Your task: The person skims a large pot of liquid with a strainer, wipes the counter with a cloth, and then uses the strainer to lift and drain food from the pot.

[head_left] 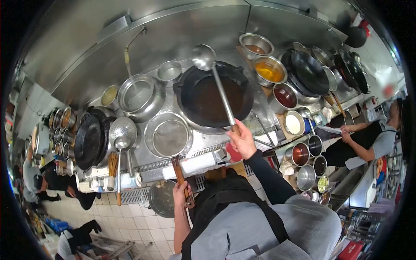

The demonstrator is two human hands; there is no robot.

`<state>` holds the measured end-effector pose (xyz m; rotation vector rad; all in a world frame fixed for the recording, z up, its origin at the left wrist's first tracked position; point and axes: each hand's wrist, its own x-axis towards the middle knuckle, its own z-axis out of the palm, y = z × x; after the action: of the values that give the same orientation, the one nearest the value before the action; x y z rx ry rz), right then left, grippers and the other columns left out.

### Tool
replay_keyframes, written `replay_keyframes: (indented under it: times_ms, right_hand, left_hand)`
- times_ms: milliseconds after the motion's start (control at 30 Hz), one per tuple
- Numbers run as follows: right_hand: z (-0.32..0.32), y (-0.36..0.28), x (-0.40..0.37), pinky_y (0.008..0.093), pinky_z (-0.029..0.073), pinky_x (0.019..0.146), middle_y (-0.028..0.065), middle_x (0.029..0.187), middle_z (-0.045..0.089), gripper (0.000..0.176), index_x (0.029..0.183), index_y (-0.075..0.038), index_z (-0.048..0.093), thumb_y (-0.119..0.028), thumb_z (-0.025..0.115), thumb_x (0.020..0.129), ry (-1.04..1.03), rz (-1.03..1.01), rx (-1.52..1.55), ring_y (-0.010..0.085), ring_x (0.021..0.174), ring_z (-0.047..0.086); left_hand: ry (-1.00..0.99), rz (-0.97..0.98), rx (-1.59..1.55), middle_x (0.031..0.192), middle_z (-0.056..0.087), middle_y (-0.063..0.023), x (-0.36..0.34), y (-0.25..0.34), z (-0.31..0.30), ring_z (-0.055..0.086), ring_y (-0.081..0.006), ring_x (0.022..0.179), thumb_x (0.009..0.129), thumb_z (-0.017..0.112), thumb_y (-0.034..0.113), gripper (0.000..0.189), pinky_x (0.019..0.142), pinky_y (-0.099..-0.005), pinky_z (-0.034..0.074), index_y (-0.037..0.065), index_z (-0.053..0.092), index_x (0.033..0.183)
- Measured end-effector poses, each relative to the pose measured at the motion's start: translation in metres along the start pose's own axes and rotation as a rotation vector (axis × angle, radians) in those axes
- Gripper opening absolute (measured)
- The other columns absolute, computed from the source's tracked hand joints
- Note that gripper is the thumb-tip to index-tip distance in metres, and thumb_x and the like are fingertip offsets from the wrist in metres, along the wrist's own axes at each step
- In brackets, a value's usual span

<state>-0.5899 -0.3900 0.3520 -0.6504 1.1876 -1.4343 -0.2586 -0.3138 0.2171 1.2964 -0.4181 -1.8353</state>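
Note:
My right hand (242,141) is closed round the wooden end of a long metal ladle (223,98). The ladle's bowl is up over the far rim of a black wok (187,104), and its shaft crosses above the dark brown liquid (208,97) inside. My left hand (180,195) grips the wooden handle of a round mesh strainer (168,135), low by the counter's front edge. The strainer's head is left of the wok, over the steel counter. Below my left hand, a pan (162,199) with bits of food in it appears near the floor.
Left of the strainer are a perforated skimmer (123,129), a bamboo brush (112,167) and a large pot (138,95). Bowls of yellow oil (271,71) and red liquid (285,96) stand right of the wok. A person (362,141) works at the right; others are at the left.

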Motion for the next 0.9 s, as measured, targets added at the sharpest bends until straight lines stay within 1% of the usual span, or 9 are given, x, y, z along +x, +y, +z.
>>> replay_keyframes:
  times_ms: [100,200,233,367,467,500,600,700,900]
  right_hand:
    - [-0.046,-0.002,-0.035,0.0232,0.038,0.047,-0.0001,0.079,0.051,0.057,0.145,0.0,0.04,-0.001,0.061,0.092,0.186,-0.037,-0.101,0.0062,0.053,0.044]
    - [-0.096,0.014,-0.068,0.0299,0.047,0.076,0.0114,0.095,0.062,0.059,0.142,0.005,0.044,-0.006,0.064,0.088,0.361,-0.179,-0.436,0.0186,0.081,0.059]
    - [-0.11,0.02,-0.077,0.0322,0.05,0.086,0.0152,0.101,0.066,0.059,0.141,0.007,0.045,-0.008,0.065,0.087,0.412,-0.231,-0.558,0.0228,0.091,0.063]
    - [-0.168,0.034,-0.09,0.0388,0.052,0.084,0.0236,0.102,0.067,0.061,0.143,0.004,0.044,-0.011,0.066,0.088,0.495,-0.273,-0.871,0.0335,0.093,0.068]
    - [-0.2,0.029,-0.081,0.0409,0.051,0.09,0.0278,0.11,0.068,0.063,0.146,0.0,0.042,-0.014,0.067,0.089,0.498,-0.081,-0.941,0.0392,0.102,0.068]
    - [-0.218,0.036,-0.072,0.0442,0.051,0.086,0.0282,0.107,0.067,0.061,0.146,-0.002,0.043,-0.017,0.065,0.091,0.474,-0.045,-0.922,0.0444,0.101,0.065]
    - [-0.254,0.044,-0.049,0.0459,0.052,0.081,0.0265,0.101,0.068,0.057,0.146,-0.006,0.045,-0.016,0.063,0.093,0.454,-0.052,-0.996,0.0446,0.095,0.066]
    - [-0.291,0.062,-0.029,0.0476,0.052,0.077,0.0252,0.096,0.068,0.056,0.146,-0.008,0.046,-0.015,0.061,0.092,0.434,-0.14,-1.11,0.0439,0.088,0.066]
    - [-0.332,0.099,0.0,0.0501,0.051,0.08,0.0237,0.094,0.068,0.064,0.149,-0.021,0.046,-0.011,0.063,0.088,0.458,-0.114,-1.191,0.0423,0.086,0.065]
  left_hand:
    - [-0.021,-0.002,0.095,0.075,0.059,-0.0076,0.002,-0.003,-0.004,0.054,-0.015,0.058,0.097,0.064,0.014,0.017,0.051,-0.0279,0.046,0.004,0.051,0.101]
    - [0.01,-0.033,0.112,0.078,0.062,-0.0088,-0.002,0.0,0.003,0.057,-0.0159,0.06,0.097,0.065,0.018,0.019,0.054,-0.0292,0.049,0.005,0.052,0.101]
    - [0.009,-0.01,0.181,0.084,0.066,-0.011,0.004,-0.007,-0.006,0.063,-0.0185,0.067,0.1,0.063,0.03,0.028,0.059,-0.0308,0.053,0.004,0.054,0.105]
    - [0.053,-0.094,0.017,0.092,0.067,-0.0138,-0.001,-0.008,-0.007,0.067,-0.0236,0.08,0.101,0.047,0.056,0.058,0.069,-0.0336,0.056,0.001,0.058,0.114]
    - [0.185,-0.121,-0.042,0.088,0.068,-0.0122,0.005,-0.031,-0.037,0.067,-0.0241,0.076,0.1,0.045,0.06,0.059,0.064,-0.0334,0.055,0.003,0.059,0.112]
    - [0.24,-0.131,-0.065,0.086,0.067,-0.0115,0.005,-0.04,-0.046,0.067,-0.0248,0.074,0.1,0.044,0.06,0.059,0.062,-0.034,0.054,0.004,0.06,0.109]
    - [0.323,-0.176,-0.148,0.081,0.066,-0.0106,0.004,-0.078,-0.096,0.066,-0.0271,0.069,0.1,0.047,0.056,0.052,0.057,-0.0357,0.053,0.006,0.061,0.102]
    - [0.434,-0.303,0.297,0.082,0.067,-0.0141,-0.021,-0.124,-0.146,0.066,-0.027,0.064,0.099,0.051,0.053,0.055,0.057,-0.0402,0.054,0.0,0.058,0.112]
    - [0.388,-0.526,0.65,0.079,0.069,-0.015,-0.087,-0.152,-0.11,0.062,-0.0229,0.058,0.1,0.051,0.039,0.043,0.05,-0.0361,0.047,-0.002,0.059,0.105]
